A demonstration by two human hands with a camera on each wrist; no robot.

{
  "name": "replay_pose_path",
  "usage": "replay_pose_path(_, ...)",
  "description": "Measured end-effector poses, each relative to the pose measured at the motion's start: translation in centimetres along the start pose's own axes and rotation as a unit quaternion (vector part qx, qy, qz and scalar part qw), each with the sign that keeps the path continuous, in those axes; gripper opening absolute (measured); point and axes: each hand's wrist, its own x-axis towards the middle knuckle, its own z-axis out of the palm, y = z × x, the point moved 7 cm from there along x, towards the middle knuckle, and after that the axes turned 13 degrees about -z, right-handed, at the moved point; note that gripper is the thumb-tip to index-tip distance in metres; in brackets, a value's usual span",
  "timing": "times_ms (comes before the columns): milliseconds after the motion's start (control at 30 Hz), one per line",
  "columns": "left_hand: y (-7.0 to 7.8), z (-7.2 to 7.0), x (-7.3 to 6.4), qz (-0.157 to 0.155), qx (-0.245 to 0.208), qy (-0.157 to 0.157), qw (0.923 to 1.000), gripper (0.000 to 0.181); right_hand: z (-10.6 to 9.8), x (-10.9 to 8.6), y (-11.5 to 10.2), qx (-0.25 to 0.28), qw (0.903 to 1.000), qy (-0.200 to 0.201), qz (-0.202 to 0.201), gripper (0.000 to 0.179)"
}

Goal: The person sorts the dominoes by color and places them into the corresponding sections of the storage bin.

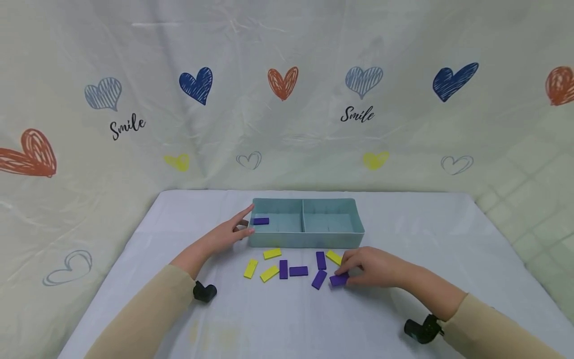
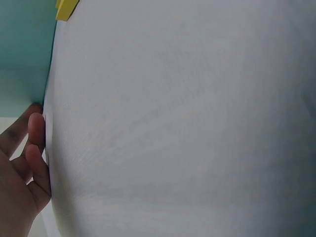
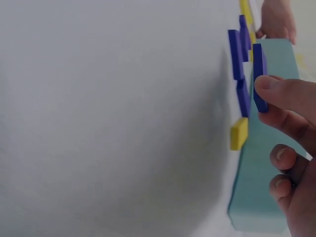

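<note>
My left hand [image 1: 226, 236] rests against the left end of a blue-green two-compartment box [image 1: 309, 240], its index finger stretched toward the back corner and its thumb at the front corner. In the right wrist view, my right hand [image 3: 296, 113] pinches a flat purple block [image 3: 259, 79] between thumb and index finger, with the other fingers bent and holding nothing. The head view places this block in front of the box's right half. Another purple block [image 1: 261, 221] lies inside the left compartment, while no blocks show in the right one.
Several loose purple blocks [image 1: 298, 271] and yellow blocks [image 1: 269, 273] lie on the white tablecloth [image 1: 278, 324] in front of the box. One yellow block [image 1: 334, 257] is close beside my right fingers. Behind the table hangs a heart-printed sheet [image 1: 282, 149].
</note>
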Motion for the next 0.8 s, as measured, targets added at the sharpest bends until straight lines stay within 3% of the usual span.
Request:
replay_pose_path(467,0.0,0.1,-0.2,-0.001,-0.003,0.0,1.0,0.076,-3.7,0.3,-0.7,0.018,0.9988,0.045,-0.009,0.026)
replay_pose_path(633,0.2,0.0,-0.4,0.006,-0.008,-0.005,0.9999,0.075,-5.0,1.1,-0.8,0.029,0.9973,0.063,-0.023,0.023)
replay_pose_path(800,0.2,0.0,-0.5,0.009,-0.01,-0.007,0.9999,0.074,-5.9,2.4,-0.3,0.031,0.997,0.071,-0.007,0.024)
